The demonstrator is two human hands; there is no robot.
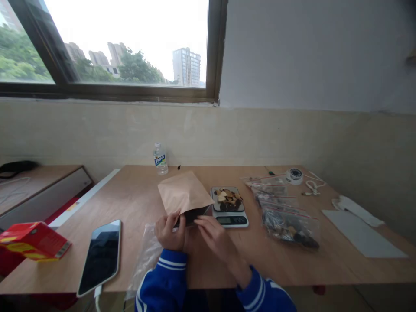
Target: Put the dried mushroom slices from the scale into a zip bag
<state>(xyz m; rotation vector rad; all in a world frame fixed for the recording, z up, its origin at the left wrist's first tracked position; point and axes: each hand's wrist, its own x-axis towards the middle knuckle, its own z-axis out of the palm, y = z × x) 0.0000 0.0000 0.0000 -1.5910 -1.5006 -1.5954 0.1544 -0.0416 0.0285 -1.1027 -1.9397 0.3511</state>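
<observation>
A brown paper bag (185, 190) lies tilted on the table, its dark mouth facing me. My left hand (170, 232) is closed on the near edge of that mouth, thumb and fingers pinching the paper. At the right side of the mouth is my right hand (217, 238), its fingers stretched out and touching the edge; the fingertips are partly hidden. Just right of the bag stands a white kitchen scale (232, 220), bearing a pile of dried brown and pale slices (227, 198). A clear plastic bag (149, 247) lies beneath and left of my left forearm.
Several filled zip bags (289, 225) lie right of the scale. Further right are a white dome camera (294, 176), a white sheet (360, 236) and a white cloth (357, 210). A tablet (100, 255), a red box (34, 240) and a plastic bottle (160, 160) are leftward.
</observation>
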